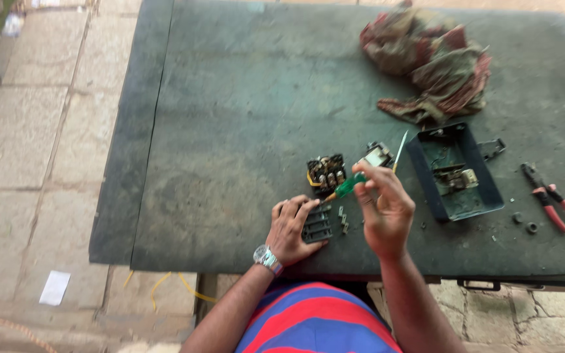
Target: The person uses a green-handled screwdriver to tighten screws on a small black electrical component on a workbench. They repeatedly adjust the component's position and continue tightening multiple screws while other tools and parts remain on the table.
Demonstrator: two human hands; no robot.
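My left hand rests on the dark green table and presses down on a small black plastic switch part. My right hand grips a green-handled screwdriver whose tip points down toward that part. A second black electrical block with brass contacts lies just beyond the hands. A small grey-white component and a thin light rod lie beside it. A few small metal pieces sit between my hands.
An open dark metal box with a part inside sits right of my hands. Red-handled pliers and small nuts lie at the far right. A crumpled rag is at the back. Paving stones lie left.
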